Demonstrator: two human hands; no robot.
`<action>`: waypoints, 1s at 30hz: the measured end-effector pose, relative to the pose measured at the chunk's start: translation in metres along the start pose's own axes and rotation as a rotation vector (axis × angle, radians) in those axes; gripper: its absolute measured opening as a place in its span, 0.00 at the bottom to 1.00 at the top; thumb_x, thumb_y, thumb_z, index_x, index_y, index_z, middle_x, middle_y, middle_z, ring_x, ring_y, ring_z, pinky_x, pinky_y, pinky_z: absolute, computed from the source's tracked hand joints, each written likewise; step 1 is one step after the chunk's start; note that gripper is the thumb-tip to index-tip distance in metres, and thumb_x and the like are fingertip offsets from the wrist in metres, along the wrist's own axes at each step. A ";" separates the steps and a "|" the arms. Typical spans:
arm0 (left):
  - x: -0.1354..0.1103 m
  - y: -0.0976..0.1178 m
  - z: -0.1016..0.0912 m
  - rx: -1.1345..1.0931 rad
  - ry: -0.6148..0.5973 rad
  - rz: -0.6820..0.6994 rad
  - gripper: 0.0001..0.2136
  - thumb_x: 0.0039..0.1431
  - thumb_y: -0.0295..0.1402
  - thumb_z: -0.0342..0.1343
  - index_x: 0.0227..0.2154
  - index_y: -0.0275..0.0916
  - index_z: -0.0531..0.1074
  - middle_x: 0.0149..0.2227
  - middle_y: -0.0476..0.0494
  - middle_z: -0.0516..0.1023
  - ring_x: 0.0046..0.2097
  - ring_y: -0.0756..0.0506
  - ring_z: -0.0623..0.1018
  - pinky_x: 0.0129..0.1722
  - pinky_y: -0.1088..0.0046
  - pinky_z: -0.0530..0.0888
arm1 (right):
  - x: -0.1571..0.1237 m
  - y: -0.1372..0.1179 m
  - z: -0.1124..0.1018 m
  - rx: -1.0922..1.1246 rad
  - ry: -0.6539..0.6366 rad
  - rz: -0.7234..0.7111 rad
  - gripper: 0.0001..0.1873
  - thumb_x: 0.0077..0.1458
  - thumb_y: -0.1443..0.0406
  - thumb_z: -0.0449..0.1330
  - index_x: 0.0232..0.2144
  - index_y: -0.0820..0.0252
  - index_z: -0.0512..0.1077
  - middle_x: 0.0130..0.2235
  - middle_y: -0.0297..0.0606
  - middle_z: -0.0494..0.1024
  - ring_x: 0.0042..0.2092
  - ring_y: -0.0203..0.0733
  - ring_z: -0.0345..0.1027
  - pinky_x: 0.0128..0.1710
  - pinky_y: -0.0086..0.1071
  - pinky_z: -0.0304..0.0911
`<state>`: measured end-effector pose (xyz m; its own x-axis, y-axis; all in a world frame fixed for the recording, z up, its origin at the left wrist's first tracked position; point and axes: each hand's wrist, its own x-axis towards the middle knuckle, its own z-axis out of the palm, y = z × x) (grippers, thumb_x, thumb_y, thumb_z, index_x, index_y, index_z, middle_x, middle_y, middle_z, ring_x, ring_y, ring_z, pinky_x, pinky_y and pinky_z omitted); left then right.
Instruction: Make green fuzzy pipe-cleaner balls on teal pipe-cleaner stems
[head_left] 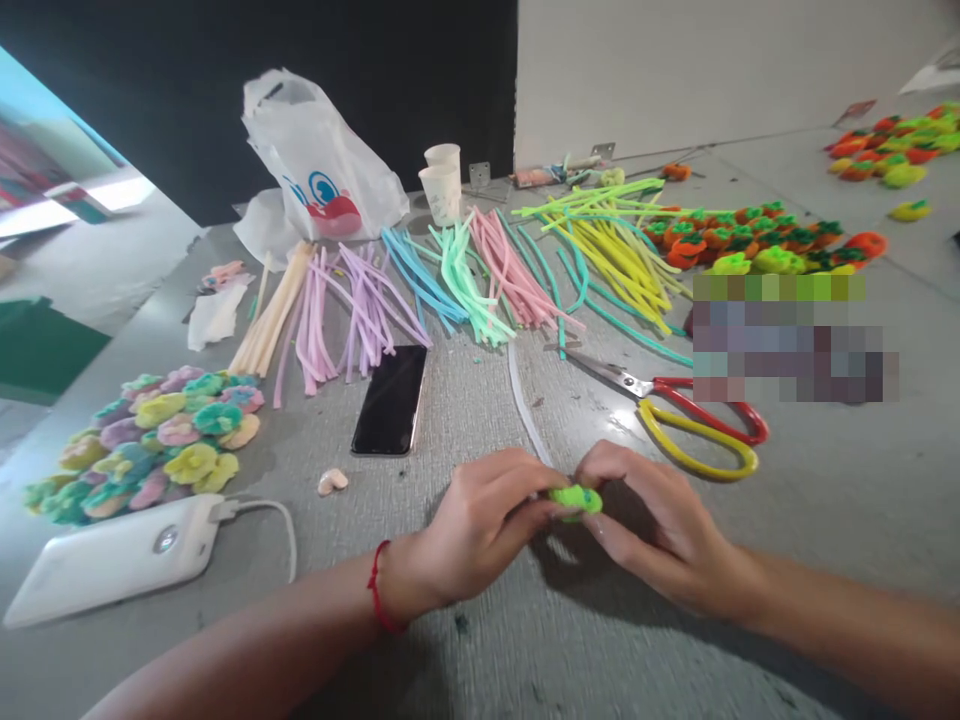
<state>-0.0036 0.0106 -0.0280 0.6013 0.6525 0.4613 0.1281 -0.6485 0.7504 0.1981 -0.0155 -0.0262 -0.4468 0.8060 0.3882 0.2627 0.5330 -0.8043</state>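
Observation:
My left hand [480,520] and my right hand [649,525] meet low in the middle of the view, pinching a small bright green chenille bundle [575,500] between their fingertips. Its ends are hidden by my fingers. A red string bracelet [377,585] circles my left wrist. Nearest to my right hand lies a thin translucent strip [525,405]. Red-and-yellow-handled scissors [660,410] rest beyond that hand, and a black smartphone [390,400] lies face up beyond my left hand.
Bundles of pastel chenille stems [465,280] fan across the grey table [825,520]. Fuzzy chenille flowers [142,445] sit at left, beside a white power bank [112,560] with its cable. Orange chenille fruits [750,240], paper cups [442,180] and a plastic bag [315,165] stand farther back.

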 end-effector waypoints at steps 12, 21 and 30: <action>0.001 0.006 0.002 -0.148 -0.068 -0.306 0.09 0.64 0.33 0.49 0.37 0.34 0.71 0.28 0.46 0.75 0.27 0.52 0.74 0.29 0.78 0.72 | 0.008 0.012 -0.018 -0.478 -0.143 -0.317 0.05 0.60 0.72 0.49 0.37 0.59 0.62 0.31 0.37 0.70 0.30 0.36 0.61 0.29 0.30 0.57; 0.001 0.004 0.010 -0.411 0.097 -0.546 0.09 0.59 0.36 0.56 0.35 0.35 0.72 0.28 0.48 0.75 0.26 0.54 0.74 0.26 0.81 0.73 | 0.014 0.010 -0.018 -0.659 -0.217 -0.258 0.13 0.65 0.67 0.43 0.32 0.60 0.65 0.29 0.38 0.71 0.29 0.36 0.60 0.27 0.30 0.54; 0.011 0.008 0.008 -0.508 0.163 -0.682 0.11 0.52 0.38 0.62 0.27 0.34 0.71 0.21 0.50 0.73 0.23 0.54 0.73 0.22 0.80 0.71 | 0.014 0.011 -0.014 -0.635 -0.150 -0.279 0.12 0.64 0.67 0.45 0.32 0.61 0.66 0.27 0.37 0.70 0.28 0.37 0.61 0.28 0.31 0.54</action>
<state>0.0104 0.0099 -0.0207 0.3954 0.9088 -0.1332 0.0283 0.1329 0.9907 0.2067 0.0050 -0.0231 -0.6713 0.5974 0.4388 0.5486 0.7985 -0.2478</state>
